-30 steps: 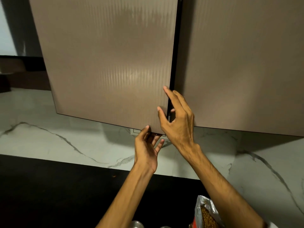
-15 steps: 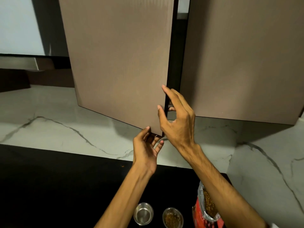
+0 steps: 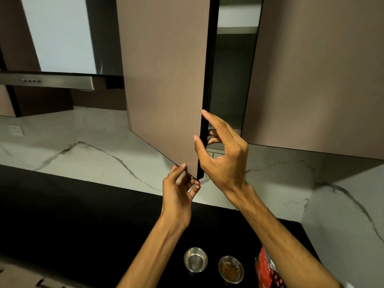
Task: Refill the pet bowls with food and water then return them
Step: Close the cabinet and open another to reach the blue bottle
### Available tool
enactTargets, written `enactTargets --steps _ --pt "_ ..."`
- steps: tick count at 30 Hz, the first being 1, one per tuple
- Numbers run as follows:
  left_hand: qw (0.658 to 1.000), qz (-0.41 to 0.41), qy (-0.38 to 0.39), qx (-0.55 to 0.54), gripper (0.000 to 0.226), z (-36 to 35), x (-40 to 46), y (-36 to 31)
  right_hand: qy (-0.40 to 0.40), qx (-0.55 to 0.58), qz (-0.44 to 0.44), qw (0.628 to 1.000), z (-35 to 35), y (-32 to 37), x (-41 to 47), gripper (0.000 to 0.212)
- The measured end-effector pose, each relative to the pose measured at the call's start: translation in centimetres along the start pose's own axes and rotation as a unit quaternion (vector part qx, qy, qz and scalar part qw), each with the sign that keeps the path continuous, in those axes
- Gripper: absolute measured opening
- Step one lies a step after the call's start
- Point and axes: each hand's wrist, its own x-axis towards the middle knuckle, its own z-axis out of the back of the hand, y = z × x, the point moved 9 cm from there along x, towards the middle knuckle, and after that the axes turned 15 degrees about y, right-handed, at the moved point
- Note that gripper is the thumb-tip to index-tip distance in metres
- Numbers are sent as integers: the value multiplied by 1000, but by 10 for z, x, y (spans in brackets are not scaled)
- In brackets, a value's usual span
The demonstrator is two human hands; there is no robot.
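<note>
Head view, hands: your left hand [image 3: 178, 190] pinches the bottom corner of the cabinet door [image 3: 164, 80]; your right hand [image 3: 223, 154] curls round its free edge.
Bowls: at 6 o'clock, one steel bowl [image 3: 195, 259] empty, just beside another [image 3: 230, 269] holding kibble; likely light, rigid, slippery, so grip the rims.
Bag: red food bag [image 3: 268, 269] at 5 o'clock, soft.
Surface: black counter [image 3: 62, 204], marble backsplash [image 3: 83, 142].

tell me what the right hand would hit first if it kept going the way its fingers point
Probably nothing at once: the right hand points up and into the dark gap behind the cabinet door it grips. The way looks free until the cabinet's inner wall or shelf, though depth is unclear.
</note>
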Motion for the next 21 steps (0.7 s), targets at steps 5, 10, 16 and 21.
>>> enactTargets --steps 5,10,16,21 --pt "999 -51 -19 2 61 18 -19 -25 4 25 24 999 -13 29 2 55" --pt "997 -76 -27 11 52 29 -38 -47 11 61 55 997 -27 56 5 57" --pt "989 -135 -36 46 46 44 -60 -79 26 109 82 990 -50 82 9 59" --pt "982 -175 -49 53 38 60 -77 -105 51 152 113 981 -78 101 12 59"
